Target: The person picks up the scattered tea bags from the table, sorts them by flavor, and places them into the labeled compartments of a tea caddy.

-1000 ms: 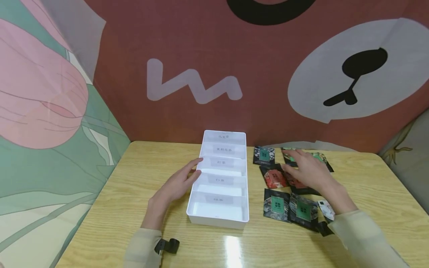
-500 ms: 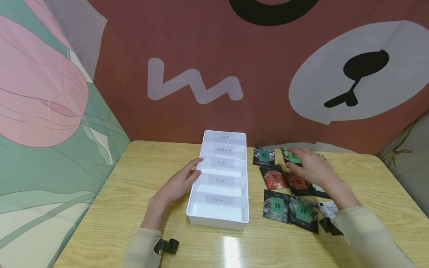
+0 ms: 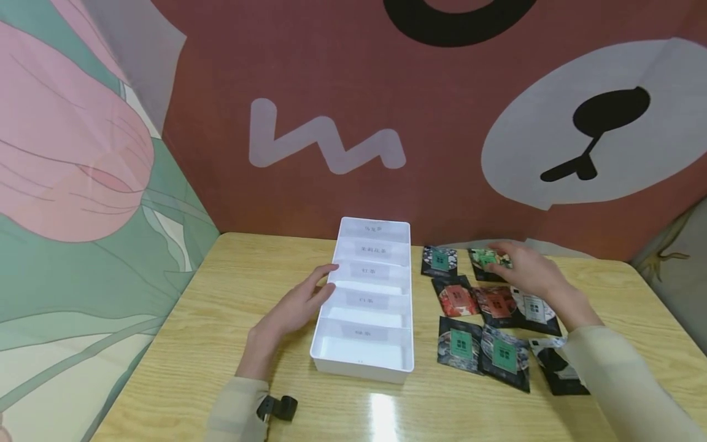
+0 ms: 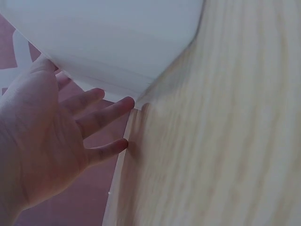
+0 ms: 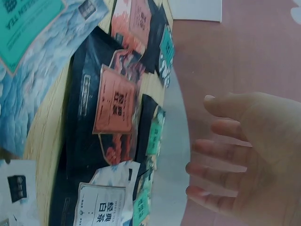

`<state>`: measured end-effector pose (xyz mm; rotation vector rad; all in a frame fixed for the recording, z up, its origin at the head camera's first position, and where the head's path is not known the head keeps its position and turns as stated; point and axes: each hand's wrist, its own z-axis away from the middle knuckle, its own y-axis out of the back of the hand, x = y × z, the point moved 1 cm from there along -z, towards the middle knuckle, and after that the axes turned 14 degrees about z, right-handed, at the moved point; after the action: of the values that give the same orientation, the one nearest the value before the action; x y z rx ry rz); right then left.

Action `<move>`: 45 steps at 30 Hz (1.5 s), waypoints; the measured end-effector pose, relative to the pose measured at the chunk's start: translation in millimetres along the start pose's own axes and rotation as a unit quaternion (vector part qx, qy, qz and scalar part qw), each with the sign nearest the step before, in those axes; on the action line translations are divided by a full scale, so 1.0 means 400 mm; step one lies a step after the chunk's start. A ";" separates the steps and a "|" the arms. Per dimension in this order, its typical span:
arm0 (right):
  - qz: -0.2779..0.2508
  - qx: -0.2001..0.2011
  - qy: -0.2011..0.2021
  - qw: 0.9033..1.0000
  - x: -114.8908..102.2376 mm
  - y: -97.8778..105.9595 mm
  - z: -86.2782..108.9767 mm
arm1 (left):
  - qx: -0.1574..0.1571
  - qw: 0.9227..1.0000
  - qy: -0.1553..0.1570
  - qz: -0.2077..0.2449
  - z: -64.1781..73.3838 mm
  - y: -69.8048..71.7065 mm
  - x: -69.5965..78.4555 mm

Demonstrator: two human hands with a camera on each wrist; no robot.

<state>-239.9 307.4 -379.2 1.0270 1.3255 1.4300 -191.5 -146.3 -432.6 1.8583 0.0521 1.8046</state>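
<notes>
My left hand rests at the left side of a white divided box, thumb and forefinger at its rim. In the left wrist view, the fingers of this hand spread loosely beside the box wall. Over the back right of the table my right hand reaches above a green-patterned tea sachet, partly covering it. The right wrist view shows that hand with loosely extended fingers and nothing in them. Near it lie a red-label sachet and a white-label sachet.
More tea sachets lie right of the box: a teal-label one, a red one, and two green-label ones. Another sachet is partly under my right sleeve. A printed cloth stands behind the table.
My right hand has shifted right over the sachets, uncovering more of the red-label and white-label ones. My left hand stays at the box. The head view has shifted slightly.
</notes>
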 end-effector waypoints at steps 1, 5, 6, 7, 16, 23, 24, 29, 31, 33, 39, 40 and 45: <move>0.001 -0.001 0.000 1.000 0.004 -0.002 -0.002 | 0.000 1.000 0.002 -0.004 0.001 0.000 0.002; 0.003 -0.004 -0.001 1.000 0.018 -0.011 -0.007 | 0.001 1.000 0.012 -0.021 0.005 0.000 0.013; 0.003 -0.004 -0.002 1.000 0.021 -0.013 -0.009 | 0.001 1.000 0.013 -0.022 0.006 0.000 0.015; 0.004 -0.005 -0.002 1.000 0.023 -0.015 -0.011 | 0.000 1.000 0.015 -0.025 0.007 0.000 0.017; -0.018 -0.021 0.003 1.000 0.045 -0.023 -0.036 | -0.004 0.999 0.016 -0.045 0.009 0.004 0.023; -0.027 -0.022 0.002 0.999 0.054 -0.033 -0.061 | -0.011 0.999 0.026 -0.018 0.013 0.013 0.011; -0.028 -0.022 0.001 0.999 0.055 -0.032 -0.062 | -0.016 1.000 0.022 -0.012 0.014 0.014 0.010; -0.031 -0.027 -0.001 0.999 0.060 -0.036 -0.066 | -0.052 0.998 0.003 0.037 0.018 0.026 0.002; -0.033 -0.029 0.000 0.999 0.061 -0.037 -0.068 | -0.065 0.996 0.001 0.058 0.020 0.030 0.000; -0.030 -0.031 0.002 0.999 0.064 -0.038 -0.071 | -0.072 0.995 0.006 0.074 0.021 0.034 -0.001; -0.019 -0.044 0.018 0.999 0.082 -0.043 -0.082 | -0.083 0.991 0.011 0.101 0.020 0.040 0.000; -0.020 -0.044 0.021 0.999 0.085 -0.045 -0.084 | -0.084 0.991 0.010 0.099 0.020 0.040 0.001; -0.014 -0.046 0.033 0.998 0.100 -0.058 -0.094 | -0.083 0.993 0.010 0.080 0.020 0.038 0.004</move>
<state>-284.2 337.3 -405.4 0.9060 1.3039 1.5009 -189.1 -161.4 -424.5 1.7705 -0.2378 1.8716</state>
